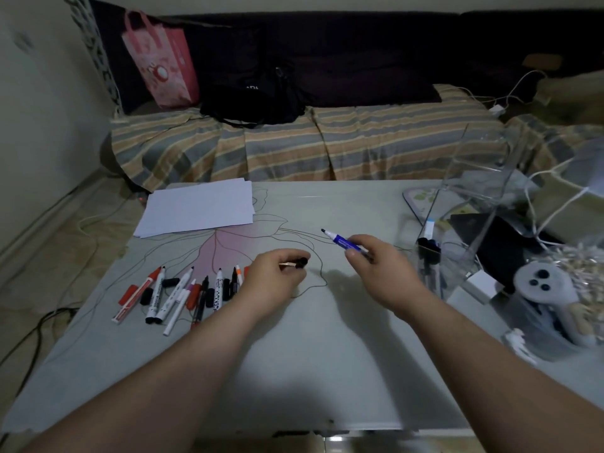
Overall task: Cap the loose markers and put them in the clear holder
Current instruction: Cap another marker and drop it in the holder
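The right hand [376,269] pinches the blue marker [343,240] by its barrel, bare tip angled up and away to the left, while the left hand [277,276] curls its fingers round a black cap [302,263] just above the table [327,354]. Cap and tip sit near each other but apart, the cap lower and left of the tip, so the marker's long axis wants lining up with it. The clear holder [428,259] stands just right of the right hand, and the uncapped markers [183,295] lie left of the left hand.

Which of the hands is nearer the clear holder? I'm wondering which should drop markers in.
Right. The right hand, holding the blue marker, is just left of the clear holder; the left hand, pinching a black cap, sits farther left.
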`<state>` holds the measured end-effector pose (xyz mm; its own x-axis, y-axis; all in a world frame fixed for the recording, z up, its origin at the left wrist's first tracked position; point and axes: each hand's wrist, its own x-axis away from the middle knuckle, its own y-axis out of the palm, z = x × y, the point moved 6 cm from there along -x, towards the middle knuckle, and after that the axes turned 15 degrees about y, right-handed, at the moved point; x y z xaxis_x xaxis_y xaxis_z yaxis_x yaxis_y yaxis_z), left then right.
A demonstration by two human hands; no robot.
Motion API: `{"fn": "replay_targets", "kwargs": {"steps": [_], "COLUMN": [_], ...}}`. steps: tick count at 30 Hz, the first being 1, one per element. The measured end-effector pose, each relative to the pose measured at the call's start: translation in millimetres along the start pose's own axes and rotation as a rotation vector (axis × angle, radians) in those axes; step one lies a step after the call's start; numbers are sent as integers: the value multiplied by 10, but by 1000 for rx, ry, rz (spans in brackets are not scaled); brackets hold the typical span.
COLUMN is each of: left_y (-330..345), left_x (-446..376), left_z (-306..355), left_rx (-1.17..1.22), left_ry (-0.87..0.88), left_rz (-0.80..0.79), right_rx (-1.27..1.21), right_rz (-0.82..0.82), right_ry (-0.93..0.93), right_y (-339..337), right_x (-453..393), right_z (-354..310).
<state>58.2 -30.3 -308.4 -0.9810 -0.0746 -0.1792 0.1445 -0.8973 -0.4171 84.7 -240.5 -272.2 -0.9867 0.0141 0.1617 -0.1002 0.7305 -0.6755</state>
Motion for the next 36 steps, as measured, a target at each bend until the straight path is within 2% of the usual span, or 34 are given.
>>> {"fn": "replay_targets", "kwargs": {"steps": [3, 8, 14, 18, 19, 26, 32, 36], "left_y": [36, 42, 0, -76, -77, -134, -87, -72], "left_x": [34, 2, 0, -32, -33, 13, 32, 52], "left_z": [46, 31, 147, 372, 428, 494, 523, 568], "left_rx": [202, 270, 148, -392, -458, -300, -284, -297], "left_ry": [-36, -5, 65, 283, 329, 336, 302, 327], "left_rz": [86, 119, 64, -63, -79, -7, 46, 47], "right_rx": [55, 286, 403, 515, 528, 531, 495, 419], "right_rz": [97, 211, 251, 286, 299, 321, 332, 280], "right_ry": [-156, -275, -251, -309, -325, -424, -426, -395], "right_y": [-123, -138, -110, -56, -40, 33, 107, 132], "right_x": [60, 81, 68, 120, 142, 205, 224, 208], "right_z": [-133, -200, -162, -224, -247, -365, -381, -315]}}
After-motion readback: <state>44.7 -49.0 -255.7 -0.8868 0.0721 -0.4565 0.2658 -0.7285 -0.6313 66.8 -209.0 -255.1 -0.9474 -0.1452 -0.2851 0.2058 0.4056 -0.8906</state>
